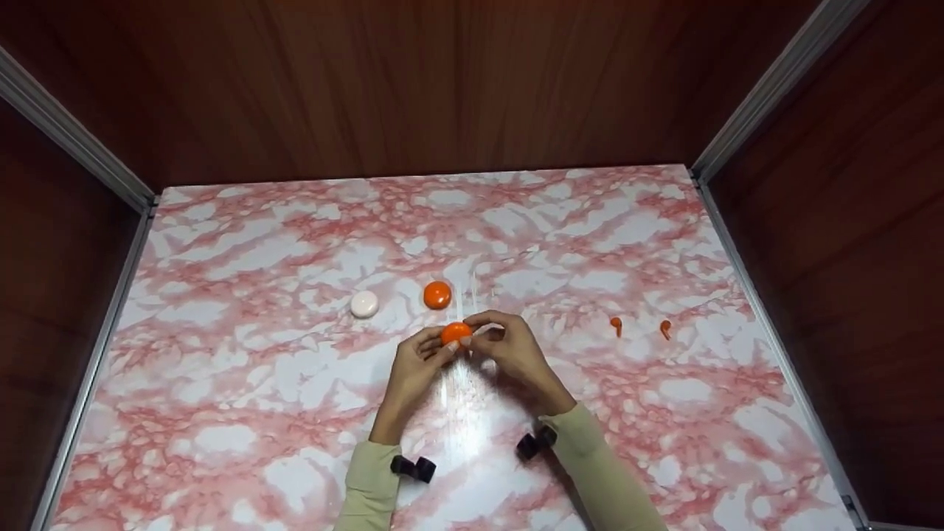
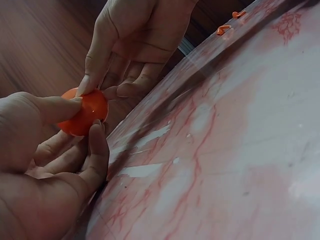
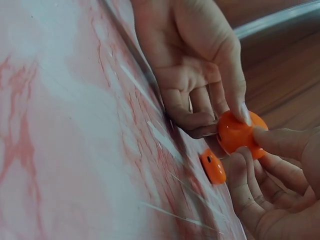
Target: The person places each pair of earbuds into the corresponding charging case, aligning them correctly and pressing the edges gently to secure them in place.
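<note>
Both hands hold a small round orange case [image 1: 456, 334] between them, close over the tabletop. My left hand [image 1: 417, 367] pinches it with thumb and fingertips from the left side. From the other side my right hand [image 1: 518, 358] pinches its edge between thumb and fingers. In the left wrist view, the case's glossy orange face [image 2: 90, 111] shows between the thumbs. Just beyond the hands lies a second round orange case [image 1: 437, 295], with a small dark slot in its side in the right wrist view. Left of it rests a round white case [image 1: 364, 304].
Two orange earbuds [image 1: 616, 326] lie apart on the right part of the table. The red-and-white marbled tabletop [image 1: 243, 369] is bounded by dark wooden panels [image 1: 413, 88] at the back and sides, with metal rails [image 1: 759, 295] along the side edges.
</note>
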`<state>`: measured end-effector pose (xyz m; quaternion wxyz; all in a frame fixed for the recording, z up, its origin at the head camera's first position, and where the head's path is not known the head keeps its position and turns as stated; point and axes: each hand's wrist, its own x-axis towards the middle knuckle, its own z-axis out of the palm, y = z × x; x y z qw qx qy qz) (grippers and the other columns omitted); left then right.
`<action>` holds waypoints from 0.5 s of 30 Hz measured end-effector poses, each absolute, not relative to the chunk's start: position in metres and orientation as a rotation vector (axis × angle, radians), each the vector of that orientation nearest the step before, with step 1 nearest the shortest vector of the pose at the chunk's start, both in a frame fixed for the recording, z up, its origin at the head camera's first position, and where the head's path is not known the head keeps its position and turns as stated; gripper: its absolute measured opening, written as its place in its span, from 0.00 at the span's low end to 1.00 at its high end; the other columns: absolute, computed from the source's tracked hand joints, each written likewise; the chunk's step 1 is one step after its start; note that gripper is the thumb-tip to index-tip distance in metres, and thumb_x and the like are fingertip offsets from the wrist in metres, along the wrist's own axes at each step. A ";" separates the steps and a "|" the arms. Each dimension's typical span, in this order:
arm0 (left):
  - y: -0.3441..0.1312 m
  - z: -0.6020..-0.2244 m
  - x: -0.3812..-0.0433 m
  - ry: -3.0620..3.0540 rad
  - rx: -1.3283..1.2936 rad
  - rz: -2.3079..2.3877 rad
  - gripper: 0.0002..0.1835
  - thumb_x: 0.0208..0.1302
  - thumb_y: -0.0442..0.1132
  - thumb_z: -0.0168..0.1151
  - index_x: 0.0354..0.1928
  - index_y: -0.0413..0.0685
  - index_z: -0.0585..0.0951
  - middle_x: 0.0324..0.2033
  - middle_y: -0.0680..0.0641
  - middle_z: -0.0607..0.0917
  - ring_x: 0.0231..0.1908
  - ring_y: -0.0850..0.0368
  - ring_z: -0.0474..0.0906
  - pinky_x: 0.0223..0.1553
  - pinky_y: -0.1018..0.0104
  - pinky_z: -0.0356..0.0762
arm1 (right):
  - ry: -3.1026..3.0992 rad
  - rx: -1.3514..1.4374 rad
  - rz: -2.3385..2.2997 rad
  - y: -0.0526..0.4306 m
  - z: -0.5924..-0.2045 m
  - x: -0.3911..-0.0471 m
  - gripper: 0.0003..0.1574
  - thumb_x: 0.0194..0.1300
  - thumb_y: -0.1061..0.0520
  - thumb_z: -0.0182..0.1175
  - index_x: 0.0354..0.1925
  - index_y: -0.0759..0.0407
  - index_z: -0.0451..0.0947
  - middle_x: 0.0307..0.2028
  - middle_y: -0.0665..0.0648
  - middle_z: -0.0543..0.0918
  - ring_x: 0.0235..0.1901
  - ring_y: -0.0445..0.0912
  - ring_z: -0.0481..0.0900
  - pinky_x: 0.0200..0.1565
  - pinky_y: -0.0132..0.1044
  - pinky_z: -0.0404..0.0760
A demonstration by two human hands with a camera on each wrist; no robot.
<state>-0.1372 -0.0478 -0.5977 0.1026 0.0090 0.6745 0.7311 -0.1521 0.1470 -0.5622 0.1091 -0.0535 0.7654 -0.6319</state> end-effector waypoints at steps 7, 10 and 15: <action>-0.050 -0.596 -0.136 2.011 0.107 2.148 0.18 0.72 0.35 0.68 0.59 0.34 0.85 0.52 0.34 0.90 0.45 0.59 0.87 0.44 0.75 0.83 | 2.248 -0.175 -1.868 0.145 -0.561 -0.152 0.17 0.68 0.60 0.70 0.53 0.65 0.87 0.45 0.68 0.90 0.37 0.64 0.90 0.36 0.42 0.88; -0.050 -0.594 -0.136 2.013 0.112 2.145 0.18 0.72 0.35 0.68 0.59 0.34 0.85 0.52 0.34 0.90 0.45 0.59 0.88 0.43 0.76 0.83 | 2.238 -0.201 -1.876 0.145 -0.562 -0.152 0.17 0.69 0.59 0.70 0.53 0.66 0.87 0.46 0.69 0.90 0.35 0.69 0.88 0.34 0.46 0.89; -0.051 -0.595 -0.135 2.015 0.124 2.142 0.19 0.72 0.35 0.68 0.61 0.34 0.84 0.53 0.34 0.89 0.46 0.57 0.88 0.44 0.75 0.84 | 2.261 -0.237 -1.858 0.146 -0.562 -0.152 0.17 0.70 0.57 0.70 0.53 0.65 0.87 0.47 0.67 0.89 0.36 0.71 0.88 0.36 0.53 0.89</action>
